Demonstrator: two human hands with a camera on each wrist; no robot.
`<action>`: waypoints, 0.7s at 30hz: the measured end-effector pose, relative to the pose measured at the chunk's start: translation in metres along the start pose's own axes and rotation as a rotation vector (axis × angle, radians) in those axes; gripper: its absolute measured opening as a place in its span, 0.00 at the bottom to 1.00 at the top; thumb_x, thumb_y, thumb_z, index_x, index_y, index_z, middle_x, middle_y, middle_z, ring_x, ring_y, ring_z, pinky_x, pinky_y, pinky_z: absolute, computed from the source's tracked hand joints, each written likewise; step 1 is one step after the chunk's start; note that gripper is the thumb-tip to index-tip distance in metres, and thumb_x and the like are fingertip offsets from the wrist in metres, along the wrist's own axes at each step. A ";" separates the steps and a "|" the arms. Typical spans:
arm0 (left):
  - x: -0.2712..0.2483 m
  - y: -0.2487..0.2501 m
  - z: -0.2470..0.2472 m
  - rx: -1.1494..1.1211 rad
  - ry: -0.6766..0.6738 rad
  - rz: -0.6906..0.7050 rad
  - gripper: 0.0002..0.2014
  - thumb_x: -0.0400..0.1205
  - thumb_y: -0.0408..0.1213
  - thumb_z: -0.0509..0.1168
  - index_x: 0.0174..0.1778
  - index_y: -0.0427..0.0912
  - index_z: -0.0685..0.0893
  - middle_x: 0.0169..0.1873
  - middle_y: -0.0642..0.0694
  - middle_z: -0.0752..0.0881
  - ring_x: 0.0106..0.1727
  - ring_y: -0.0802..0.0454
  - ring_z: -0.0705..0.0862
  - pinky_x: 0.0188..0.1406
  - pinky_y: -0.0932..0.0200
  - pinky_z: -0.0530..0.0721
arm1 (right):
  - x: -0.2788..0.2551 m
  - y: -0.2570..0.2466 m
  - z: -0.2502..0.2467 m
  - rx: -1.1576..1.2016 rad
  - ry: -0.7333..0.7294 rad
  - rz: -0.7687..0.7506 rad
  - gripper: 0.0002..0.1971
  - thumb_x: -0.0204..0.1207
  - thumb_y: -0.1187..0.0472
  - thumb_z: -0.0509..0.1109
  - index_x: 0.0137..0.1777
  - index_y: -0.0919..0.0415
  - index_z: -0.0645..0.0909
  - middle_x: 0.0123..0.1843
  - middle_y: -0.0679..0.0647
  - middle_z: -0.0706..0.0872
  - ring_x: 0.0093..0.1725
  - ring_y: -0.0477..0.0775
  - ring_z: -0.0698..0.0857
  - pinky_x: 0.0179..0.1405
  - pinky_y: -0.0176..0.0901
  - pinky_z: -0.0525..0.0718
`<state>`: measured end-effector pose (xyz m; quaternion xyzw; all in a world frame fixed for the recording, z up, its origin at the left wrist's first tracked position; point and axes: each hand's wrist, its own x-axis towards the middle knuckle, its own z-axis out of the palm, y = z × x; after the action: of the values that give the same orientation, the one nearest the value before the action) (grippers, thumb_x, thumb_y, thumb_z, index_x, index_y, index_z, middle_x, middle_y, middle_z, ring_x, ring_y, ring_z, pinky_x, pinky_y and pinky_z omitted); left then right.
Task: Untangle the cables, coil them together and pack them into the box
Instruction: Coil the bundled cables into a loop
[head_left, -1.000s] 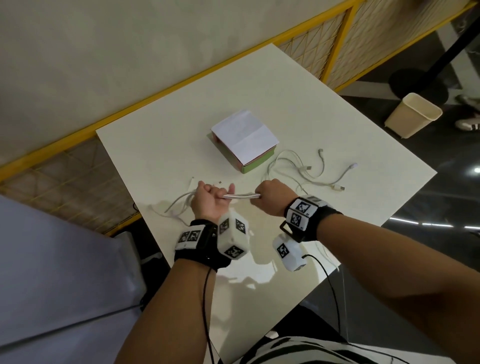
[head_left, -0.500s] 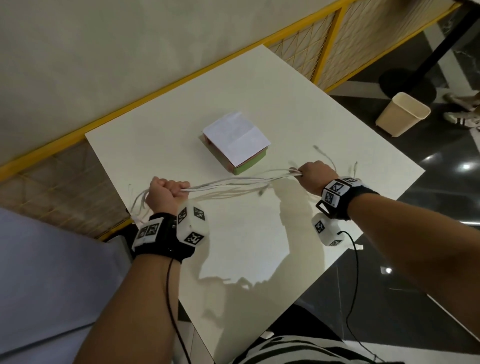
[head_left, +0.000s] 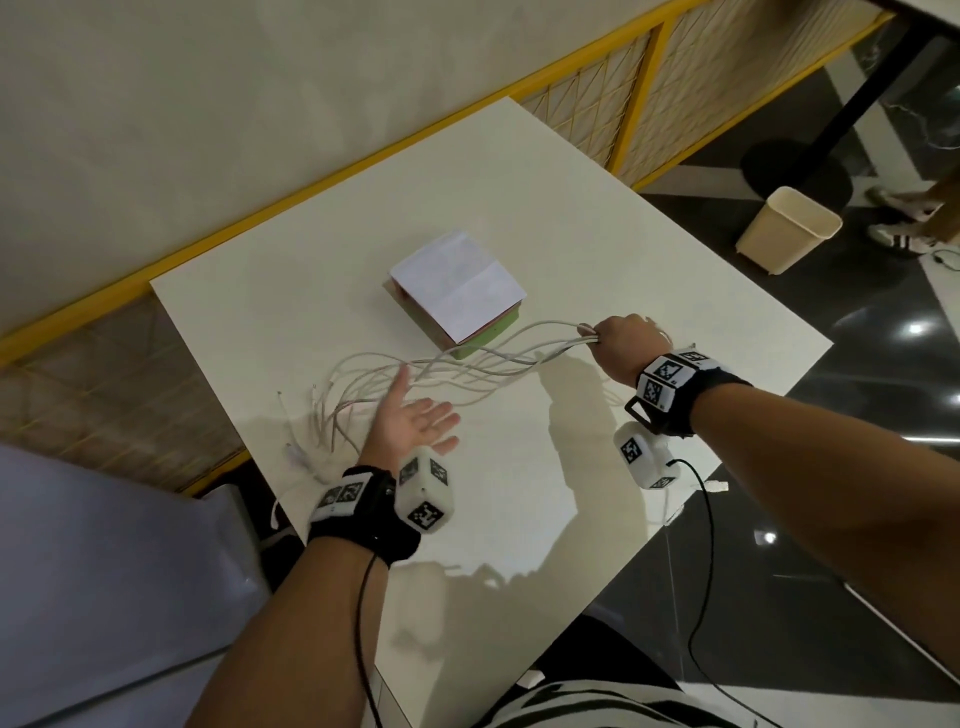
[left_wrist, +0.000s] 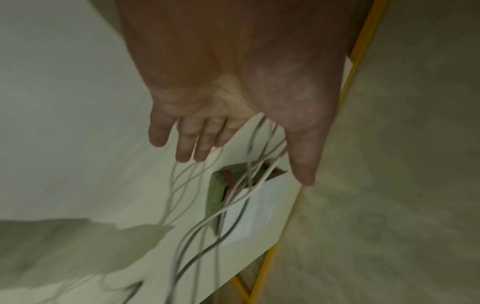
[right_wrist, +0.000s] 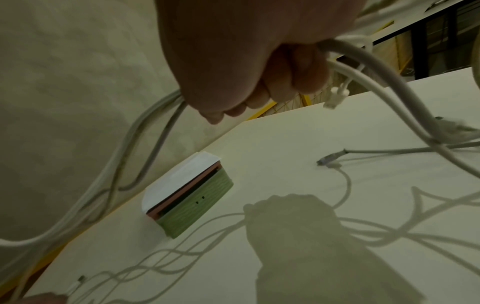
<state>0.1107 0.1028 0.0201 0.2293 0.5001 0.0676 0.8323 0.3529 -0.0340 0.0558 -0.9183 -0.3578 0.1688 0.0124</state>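
1. Clearly, the right hand (head_left: 626, 343) is fisted around a bundle of white cables (head_left: 467, 364), lifted above the surface (head_left: 597, 234).
2. Palm up with fingers spread, the left hand (head_left: 410, 421) holds nothing; loose cable ends fan out beside it.
3. Behind the cables sits the green box (head_left: 488, 338), white paper (head_left: 457, 286) on top.

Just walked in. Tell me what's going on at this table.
A person is sorting white cables on a table. The right hand grips the bundle near one end, held above the tabletop; the left hand is open, palm up, beside the loose, fanned-out ends. The cables are strung out between the hands, not yet coiled. The box, green with a white lid on top, sits behind them with nothing packed yet.
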 end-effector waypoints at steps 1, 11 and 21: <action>-0.002 -0.008 0.009 0.057 -0.014 -0.031 0.33 0.80 0.60 0.59 0.70 0.34 0.70 0.69 0.37 0.76 0.64 0.38 0.80 0.60 0.37 0.77 | -0.001 -0.004 0.002 -0.005 -0.008 -0.010 0.28 0.84 0.44 0.49 0.51 0.66 0.83 0.51 0.68 0.85 0.50 0.69 0.84 0.48 0.52 0.79; 0.007 -0.038 0.077 0.123 -0.121 -0.026 0.36 0.79 0.57 0.62 0.77 0.37 0.66 0.67 0.39 0.74 0.69 0.45 0.74 0.63 0.44 0.77 | -0.023 -0.054 0.024 -0.092 -0.082 -0.138 0.22 0.85 0.50 0.50 0.51 0.63 0.83 0.51 0.63 0.87 0.49 0.66 0.86 0.39 0.45 0.77; 0.012 -0.028 0.102 -0.441 0.131 0.166 0.19 0.88 0.39 0.52 0.29 0.42 0.68 0.21 0.45 0.86 0.34 0.46 0.80 0.35 0.57 0.78 | -0.038 -0.072 0.035 -0.139 -0.110 -0.316 0.18 0.83 0.53 0.53 0.52 0.63 0.81 0.50 0.62 0.87 0.48 0.66 0.86 0.39 0.47 0.75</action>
<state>0.2013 0.0503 0.0381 0.0774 0.5057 0.2582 0.8195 0.2685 -0.0090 0.0445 -0.8388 -0.5085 0.1895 -0.0444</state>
